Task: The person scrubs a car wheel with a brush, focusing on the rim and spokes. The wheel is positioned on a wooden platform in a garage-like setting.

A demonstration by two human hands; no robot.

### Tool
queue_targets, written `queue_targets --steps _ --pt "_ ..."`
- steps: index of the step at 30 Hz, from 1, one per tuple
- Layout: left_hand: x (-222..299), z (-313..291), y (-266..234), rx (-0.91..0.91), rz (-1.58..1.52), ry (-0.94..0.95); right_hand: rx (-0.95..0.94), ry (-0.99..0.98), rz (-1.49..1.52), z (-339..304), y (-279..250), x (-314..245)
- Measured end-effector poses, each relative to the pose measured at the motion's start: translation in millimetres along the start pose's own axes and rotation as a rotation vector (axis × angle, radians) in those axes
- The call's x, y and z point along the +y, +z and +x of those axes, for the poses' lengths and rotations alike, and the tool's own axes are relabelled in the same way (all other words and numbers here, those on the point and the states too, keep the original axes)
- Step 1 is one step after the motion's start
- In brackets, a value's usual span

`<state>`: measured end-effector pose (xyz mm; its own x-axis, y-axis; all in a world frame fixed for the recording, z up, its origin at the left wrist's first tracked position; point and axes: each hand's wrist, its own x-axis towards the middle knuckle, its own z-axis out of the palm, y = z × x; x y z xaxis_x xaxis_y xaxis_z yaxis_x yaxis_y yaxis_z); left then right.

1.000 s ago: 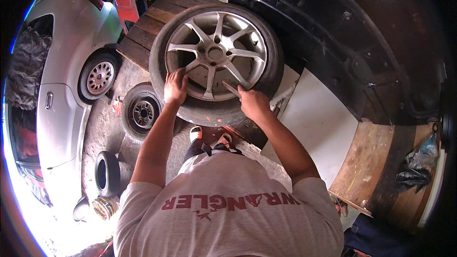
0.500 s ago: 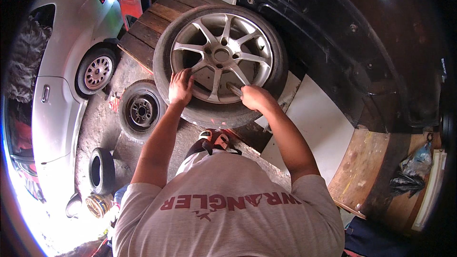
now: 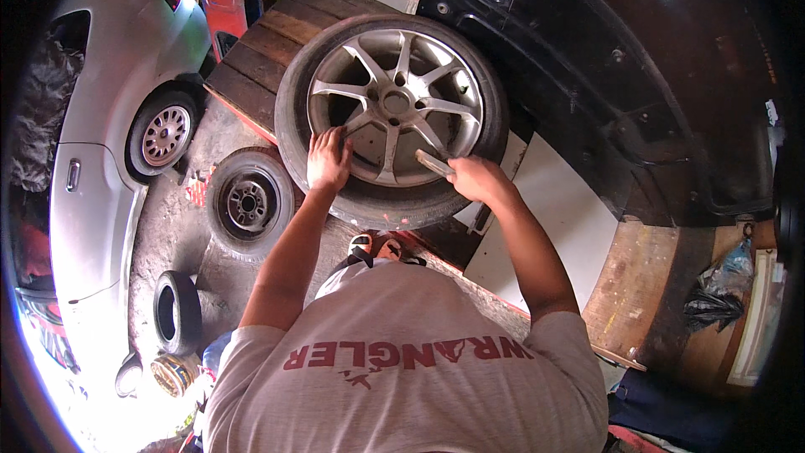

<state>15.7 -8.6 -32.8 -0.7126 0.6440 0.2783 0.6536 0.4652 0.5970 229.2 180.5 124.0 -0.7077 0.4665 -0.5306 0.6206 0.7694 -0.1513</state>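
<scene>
A silver multi-spoke alloy wheel (image 3: 406, 128) with a black tyre (image 3: 394, 211) lies face up on a bench in front of me. My left hand (image 3: 330, 161) rests on the near left of the tyre, its fingers laid out flat over the rim's edge. In my closed right hand (image 3: 480, 179) is a short, flat, pale tool (image 3: 433, 161), whose exact kind I cannot make out. Its tip points left over the near right part of the rim, close to the spokes.
Wooden planks (image 3: 267, 40) form the bench under the wheel. A steel wheel with tyre (image 3: 220, 201) and a loose tyre (image 3: 176, 319) stand on the floor at left, near a silver car (image 3: 96, 201). A white panel (image 3: 545, 235) lies to the right, below a large dark panel (image 3: 604, 84).
My right hand has moved a little right with the tool, whose tip has shifted from within the rim's openings toward its edge. The left hand stays on the rim.
</scene>
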Motion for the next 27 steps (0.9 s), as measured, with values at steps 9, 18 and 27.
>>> queue_targets --steps 9,18,27 --pt "6 1 -2 -0.038 0.039 -0.001 0.501 -0.010 0.482 -5 66 52" --pt "2 12 -5 -0.175 0.104 -0.005 0.502 0.132 0.437 -5 97 13" --pt "-2 23 2 -0.219 0.117 0.056 0.684 0.155 0.428 7 106 40"
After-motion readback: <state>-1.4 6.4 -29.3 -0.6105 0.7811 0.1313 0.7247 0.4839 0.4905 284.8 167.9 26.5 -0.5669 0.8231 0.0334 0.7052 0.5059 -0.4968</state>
